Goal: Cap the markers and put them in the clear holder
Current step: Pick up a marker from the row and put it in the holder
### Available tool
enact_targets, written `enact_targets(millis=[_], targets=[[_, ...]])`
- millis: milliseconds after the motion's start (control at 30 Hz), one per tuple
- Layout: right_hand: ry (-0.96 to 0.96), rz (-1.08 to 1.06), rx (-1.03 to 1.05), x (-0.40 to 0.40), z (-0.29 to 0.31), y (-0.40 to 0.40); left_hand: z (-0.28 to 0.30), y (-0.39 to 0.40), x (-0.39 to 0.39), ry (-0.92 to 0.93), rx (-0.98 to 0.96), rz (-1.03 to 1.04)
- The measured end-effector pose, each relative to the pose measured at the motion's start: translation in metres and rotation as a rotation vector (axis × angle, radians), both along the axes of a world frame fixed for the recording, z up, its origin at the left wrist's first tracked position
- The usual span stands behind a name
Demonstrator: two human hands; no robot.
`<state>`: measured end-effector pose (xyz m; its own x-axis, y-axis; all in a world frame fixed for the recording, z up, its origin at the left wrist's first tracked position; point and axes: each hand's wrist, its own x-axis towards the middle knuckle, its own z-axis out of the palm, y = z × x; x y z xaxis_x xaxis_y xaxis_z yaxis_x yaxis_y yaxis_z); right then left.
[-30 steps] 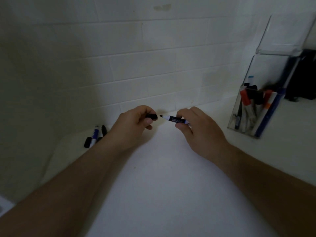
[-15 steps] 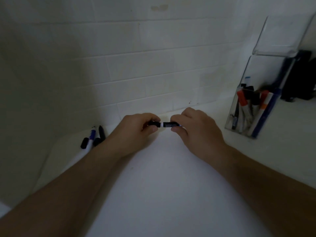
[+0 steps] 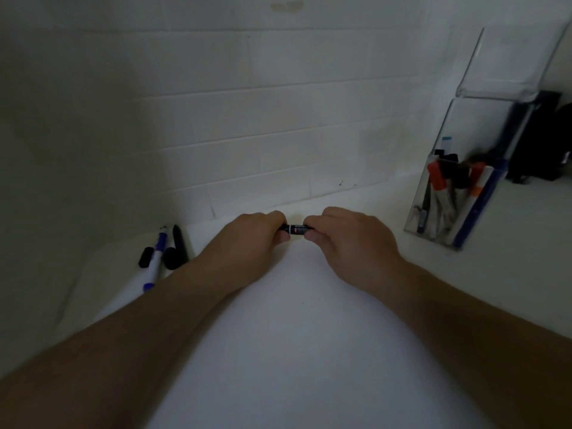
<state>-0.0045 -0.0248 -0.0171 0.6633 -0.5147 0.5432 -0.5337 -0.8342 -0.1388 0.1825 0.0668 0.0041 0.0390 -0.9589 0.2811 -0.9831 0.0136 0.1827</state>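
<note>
Now marker [image 3: 294, 229] between left hand [image 3: 250, 239] and right hand [image 3: 349, 239], both grips clamped, cap seemingly on.

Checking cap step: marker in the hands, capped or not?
Capped, it seems: black cap meets the marker barrel, no tip showing between left hand and right hand.

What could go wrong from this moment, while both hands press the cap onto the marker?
1. The left hand and right hand hide most of the marker, so a cap that is not fully seated may go unnoticed and the tip could dry.
2. The holder already looks crowded; pushing another marker in might tip it.
3. The left forearm lies close to the loose markers and caps; a sweep could roll them away.
</note>
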Motion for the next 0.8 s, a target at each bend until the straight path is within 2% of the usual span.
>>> enact_targets(millis=[267,333,467,600,667,733,800], targets=[[-0.040,0.014,0.078,-0.001,0.003,0.003,-0.001,-0.006,-0.002,0.025,-0.121,-0.035],[-0.033,-0.007,0.007,0.001,0.005,0.003,-0.003,-0.007,-0.004,0.052,-0.151,-0.039],[0.080,-0.122,-0.304,0.000,0.007,0.005,-0.007,-0.008,-0.014,0.070,-0.177,-0.098],[0.127,-0.070,-0.333,-0.007,0.019,0.007,-0.004,-0.004,-0.014,0.114,-0.252,-0.140],[0.136,-0.084,-0.298,-0.011,0.042,0.006,0.003,0.002,-0.019,0.225,-0.329,-0.147],[0.073,-0.117,-0.210,-0.023,0.073,0.006,0.010,0.010,-0.026,0.343,-0.390,-0.160],[-0.171,-0.106,-0.092,-0.044,0.105,0.001,0.015,0.015,-0.032,0.318,-0.411,-0.190]])
